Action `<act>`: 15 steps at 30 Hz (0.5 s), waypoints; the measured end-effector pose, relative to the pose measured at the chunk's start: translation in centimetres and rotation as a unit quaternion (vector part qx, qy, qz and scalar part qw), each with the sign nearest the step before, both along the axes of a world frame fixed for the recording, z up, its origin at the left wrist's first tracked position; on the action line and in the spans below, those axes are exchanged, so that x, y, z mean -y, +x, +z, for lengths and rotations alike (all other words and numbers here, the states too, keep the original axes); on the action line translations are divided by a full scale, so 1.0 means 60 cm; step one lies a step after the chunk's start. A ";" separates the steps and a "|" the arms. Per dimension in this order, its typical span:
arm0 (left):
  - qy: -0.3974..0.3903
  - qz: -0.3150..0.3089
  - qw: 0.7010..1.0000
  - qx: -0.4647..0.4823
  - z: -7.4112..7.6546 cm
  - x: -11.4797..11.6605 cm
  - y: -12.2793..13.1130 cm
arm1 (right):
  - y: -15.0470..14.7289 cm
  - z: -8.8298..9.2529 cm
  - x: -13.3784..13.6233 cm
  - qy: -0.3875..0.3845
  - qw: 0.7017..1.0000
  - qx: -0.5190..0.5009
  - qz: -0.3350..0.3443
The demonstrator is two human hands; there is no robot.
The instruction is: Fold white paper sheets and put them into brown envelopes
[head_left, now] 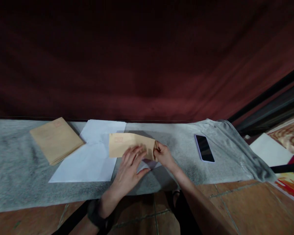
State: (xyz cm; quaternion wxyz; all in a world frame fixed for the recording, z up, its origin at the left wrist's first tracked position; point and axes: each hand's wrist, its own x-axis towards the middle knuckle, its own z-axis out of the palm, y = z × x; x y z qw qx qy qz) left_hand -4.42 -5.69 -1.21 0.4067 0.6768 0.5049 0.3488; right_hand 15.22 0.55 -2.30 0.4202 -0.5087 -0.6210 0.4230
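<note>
left hand (131, 164): palm down, reaching in from the lower left, wrist wearing a dark band (96, 213); fingers extended and somewhat spread, slightly blurred, thumb pointing right. it clasps nothing; the fingers lie across the lower middle of a brown envelope (120, 145), though whether they press on it or hover just above cannot be told. right hand (163, 155): forearm slanting up from the lower right, fingers curled in, pinching the envelope's right end, which is bent and raised. envelope position: centre of the grey cloth (182, 138), long side running left to right, its left end over the edge of the white paper (90, 160). both hands hide part of its lower edge and right end. a white piece (145, 165) shows below the envelope, between the hands, mostly covered. to the left, a stack of brown envelopes (56, 142) sits askew, its right corner overlapping the white paper. to the right, well apart from the hands, a phone (204, 148) with dark screen and pale purple edge. behind: dark red drape (142, 78). below: tiled floor (245, 204). writing: red printed lines at the envelope's upper left, too small to read; a red mark near the stack's top corner, likewise illegible.
</note>
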 end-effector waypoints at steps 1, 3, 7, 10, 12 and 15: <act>0.105 0.006 0.990 -0.090 0.007 -0.006 -0.009 | 0.003 0.002 0.001 0.003 1.000 -0.019 0.014; 0.235 0.032 0.942 -0.239 0.018 -0.022 -0.029 | 0.008 0.006 0.004 -0.006 0.996 -0.076 0.049; 0.305 0.038 0.878 -0.367 0.024 -0.045 -0.054 | 0.022 0.013 0.003 -0.054 0.987 -0.122 0.095; 0.316 0.015 0.871 -0.377 0.025 -0.045 -0.057 | 0.031 0.018 0.001 -0.072 0.983 -0.127 0.106; 0.321 0.007 0.870 -0.375 0.029 -0.042 -0.055 | 0.033 0.018 0.000 -0.075 0.983 -0.126 0.114; 0.329 0.005 0.866 -0.377 0.038 -0.039 -0.053 | 0.032 0.014 -0.005 -0.078 0.984 -0.125 0.098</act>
